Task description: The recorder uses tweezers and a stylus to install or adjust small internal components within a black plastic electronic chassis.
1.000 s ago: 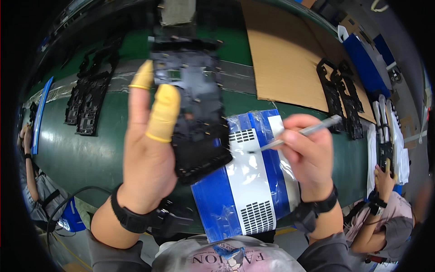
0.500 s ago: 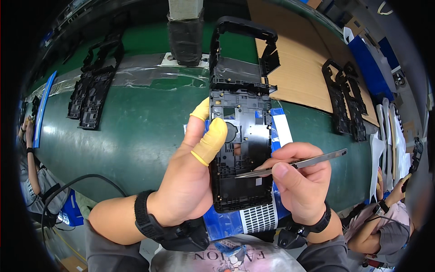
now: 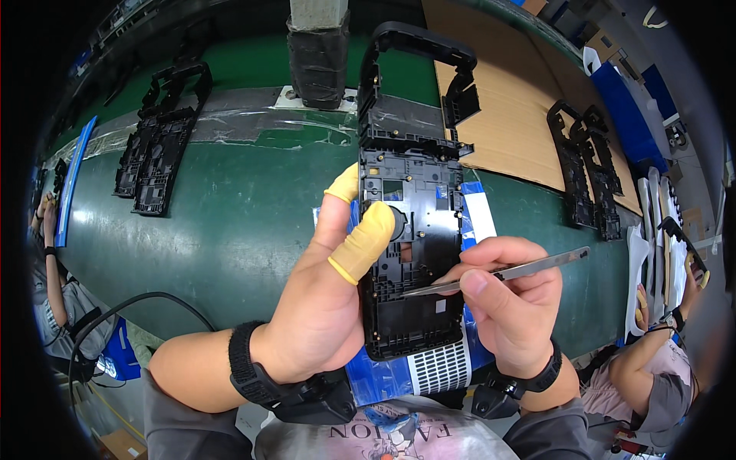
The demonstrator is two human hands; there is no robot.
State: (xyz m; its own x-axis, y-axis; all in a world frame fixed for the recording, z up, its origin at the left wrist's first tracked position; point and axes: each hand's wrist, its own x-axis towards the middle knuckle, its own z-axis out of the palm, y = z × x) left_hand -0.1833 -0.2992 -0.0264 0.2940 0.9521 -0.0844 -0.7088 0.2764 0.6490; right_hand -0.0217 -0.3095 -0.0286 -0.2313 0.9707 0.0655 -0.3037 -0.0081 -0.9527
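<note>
My left hand point(image 3: 310, 307), with yellow finger cots on thumb and a finger, holds a black plastic housing point(image 3: 429, 261) by its left side, the thumb resting on the inner face. The housing stands tilted up, with an open handle-like frame at its far end and ribs and small brass-coloured posts inside. In my right hand point(image 3: 510, 307) is a pair of metal tweezers point(image 3: 544, 265), pinched between thumb and fingers. Their tips point left onto the housing's lower part, beside a small pale square point(image 3: 440, 306). Whether the tips grip anything is too small to tell.
Under the housing lie a blue sheet point(image 3: 376, 379) and a white label sheet point(image 3: 441, 369). More black housings lie left point(image 3: 165, 157) and right point(image 3: 583, 169) on the green table point(image 3: 230, 253). A wrapped post point(image 3: 317, 69) rises behind; cardboard point(image 3: 498, 115) covers the far right. People work on both sides.
The housing has shifted slightly to the right with my left hand. The tweezers' tips sit a little higher and further right. At the right, another person's arm has moved and a dark part shows there.
</note>
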